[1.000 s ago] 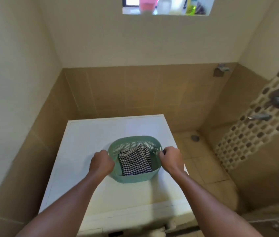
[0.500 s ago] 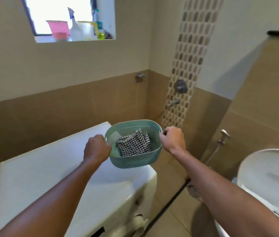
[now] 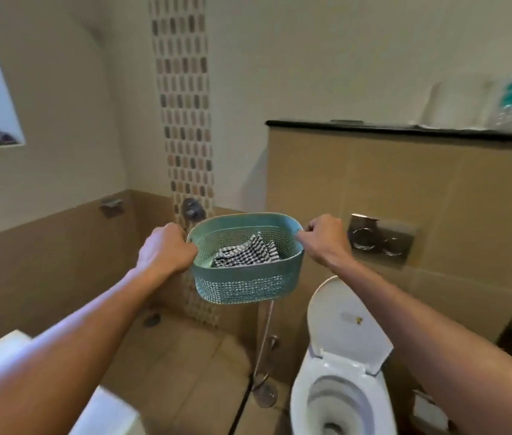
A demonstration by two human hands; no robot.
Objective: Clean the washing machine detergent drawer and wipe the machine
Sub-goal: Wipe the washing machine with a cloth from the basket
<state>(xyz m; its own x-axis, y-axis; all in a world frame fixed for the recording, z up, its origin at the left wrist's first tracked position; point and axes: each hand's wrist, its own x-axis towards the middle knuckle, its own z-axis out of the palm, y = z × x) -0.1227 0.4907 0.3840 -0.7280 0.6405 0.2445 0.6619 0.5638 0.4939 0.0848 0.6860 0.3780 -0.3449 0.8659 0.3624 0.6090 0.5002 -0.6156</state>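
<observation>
Head view, teal basket (image 3: 245, 285) holding checked cloth (image 3: 245, 254), left hand (image 3: 165, 251), right hand (image 3: 327, 238) gripping rim

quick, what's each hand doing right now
Left hand: grips the teal basket by its left rim.
Right hand: grips its right rim.

Perforated matt plastic basket (image 3: 245, 285); checked cloth (image 3: 245, 254); glossy toilet (image 3: 339, 365)
</observation>
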